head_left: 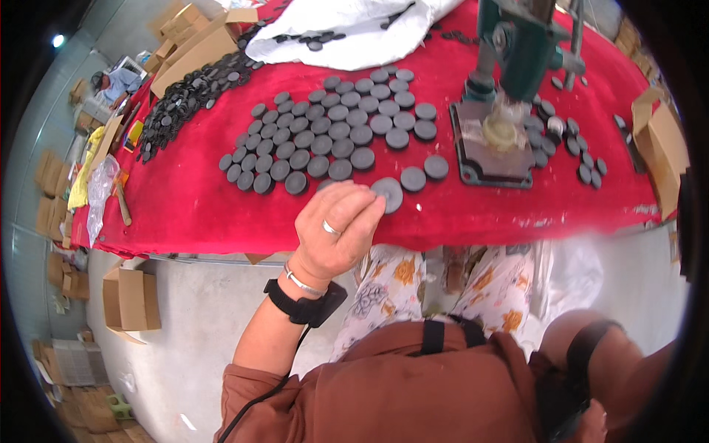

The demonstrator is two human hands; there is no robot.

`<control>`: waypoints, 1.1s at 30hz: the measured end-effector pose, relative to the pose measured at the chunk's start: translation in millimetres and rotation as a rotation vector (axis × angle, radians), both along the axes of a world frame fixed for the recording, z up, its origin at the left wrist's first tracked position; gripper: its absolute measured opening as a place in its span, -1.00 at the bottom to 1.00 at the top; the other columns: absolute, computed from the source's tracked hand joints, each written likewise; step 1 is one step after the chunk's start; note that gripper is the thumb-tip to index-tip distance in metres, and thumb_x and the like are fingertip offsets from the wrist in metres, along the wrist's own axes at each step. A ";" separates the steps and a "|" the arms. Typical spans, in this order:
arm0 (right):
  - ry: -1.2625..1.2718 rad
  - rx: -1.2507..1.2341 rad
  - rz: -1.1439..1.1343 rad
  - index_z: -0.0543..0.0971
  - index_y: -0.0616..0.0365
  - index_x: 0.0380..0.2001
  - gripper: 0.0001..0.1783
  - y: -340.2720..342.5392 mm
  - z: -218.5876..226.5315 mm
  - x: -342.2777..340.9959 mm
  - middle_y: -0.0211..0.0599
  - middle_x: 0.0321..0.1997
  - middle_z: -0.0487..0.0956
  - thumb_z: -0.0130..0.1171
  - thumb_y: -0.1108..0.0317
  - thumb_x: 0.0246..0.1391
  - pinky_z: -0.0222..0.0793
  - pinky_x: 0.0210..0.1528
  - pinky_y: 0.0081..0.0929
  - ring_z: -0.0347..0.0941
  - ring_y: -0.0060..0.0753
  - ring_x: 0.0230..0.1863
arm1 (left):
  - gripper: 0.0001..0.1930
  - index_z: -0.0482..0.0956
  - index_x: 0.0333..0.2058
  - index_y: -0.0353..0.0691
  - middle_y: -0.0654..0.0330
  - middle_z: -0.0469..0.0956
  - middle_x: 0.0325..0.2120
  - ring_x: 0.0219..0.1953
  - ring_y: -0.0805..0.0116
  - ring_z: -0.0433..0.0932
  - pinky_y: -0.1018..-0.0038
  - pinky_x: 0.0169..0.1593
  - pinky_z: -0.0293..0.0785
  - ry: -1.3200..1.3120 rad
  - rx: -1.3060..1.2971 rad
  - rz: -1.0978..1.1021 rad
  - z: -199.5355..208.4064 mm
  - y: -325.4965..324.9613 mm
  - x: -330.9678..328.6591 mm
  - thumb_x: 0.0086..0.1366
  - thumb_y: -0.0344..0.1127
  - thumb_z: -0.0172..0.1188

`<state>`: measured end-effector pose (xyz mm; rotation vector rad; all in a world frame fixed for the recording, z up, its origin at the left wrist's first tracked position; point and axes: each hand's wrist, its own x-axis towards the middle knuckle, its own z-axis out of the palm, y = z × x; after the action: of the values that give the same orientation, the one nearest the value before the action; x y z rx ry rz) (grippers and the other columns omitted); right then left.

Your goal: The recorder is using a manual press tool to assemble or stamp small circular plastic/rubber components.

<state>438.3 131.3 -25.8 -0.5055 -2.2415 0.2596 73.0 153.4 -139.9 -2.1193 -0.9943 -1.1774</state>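
Observation:
My left hand (336, 225) is over the near edge of the red-covered table, fingers drawn together and a ring on one finger. Its fingertips close on the edge of a round dark grey disc (388, 195), which looks larger than the others; the thumb is hidden. Two discs (413, 179) lie just right of it, and a broad group of discs (319, 145) is spread flat beyond the hand. Off the table at lower right is my right hand (572, 336), blurred near a black wrist strap, its fingers not readable.
A green press machine (521, 55) stands on a base plate (473, 151) at right, with more discs (585, 173) beyond it. A dark heap of discs (173, 114) lies far left, near a wooden-handled tool (123, 205). A white sack (354, 37) is at the back; an open carton (661, 151) flanks the right edge.

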 end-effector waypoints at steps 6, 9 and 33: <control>-0.001 0.059 -0.054 0.42 0.43 -0.12 -0.62 7.6 2.8 1.7 -0.10 -0.06 0.46 -0.03 0.26 0.18 0.33 0.02 -0.33 0.42 -0.24 -0.11 | -0.72 0.57 -0.34 -0.26 0.13 0.50 -0.26 -0.39 0.26 0.57 0.44 -0.37 0.57 -0.058 0.021 -0.088 4.1 -12.9 6.8 -0.13 -0.60 0.28; -0.018 0.058 -0.074 0.43 0.44 -0.13 -0.62 0.6 0.8 3.8 -0.09 -0.07 0.47 -0.03 0.26 0.19 0.34 0.00 -0.33 0.43 -0.23 -0.12 | -0.62 0.51 -0.23 -0.26 -0.01 0.48 -0.12 -0.23 0.21 0.60 0.45 -0.24 0.61 -0.095 -0.130 -0.072 -0.4 -19.3 11.8 -0.07 -0.72 0.27; -0.148 0.138 -0.206 0.48 0.45 -0.23 -0.66 -26.0 18.8 11.4 0.00 -0.20 0.52 -0.06 0.30 0.20 0.44 -0.14 -0.26 0.49 -0.16 -0.26 | -0.62 0.44 -0.11 -0.47 -0.01 0.46 -0.06 -0.05 0.30 0.51 0.41 0.04 0.47 -1.605 -1.010 -0.649 -7.2 -36.3 71.1 0.05 -0.74 0.21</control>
<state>449.6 105.3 -7.0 -0.6941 -2.3078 -0.0392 144.0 117.1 -147.1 -1.7613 -1.7872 -3.5261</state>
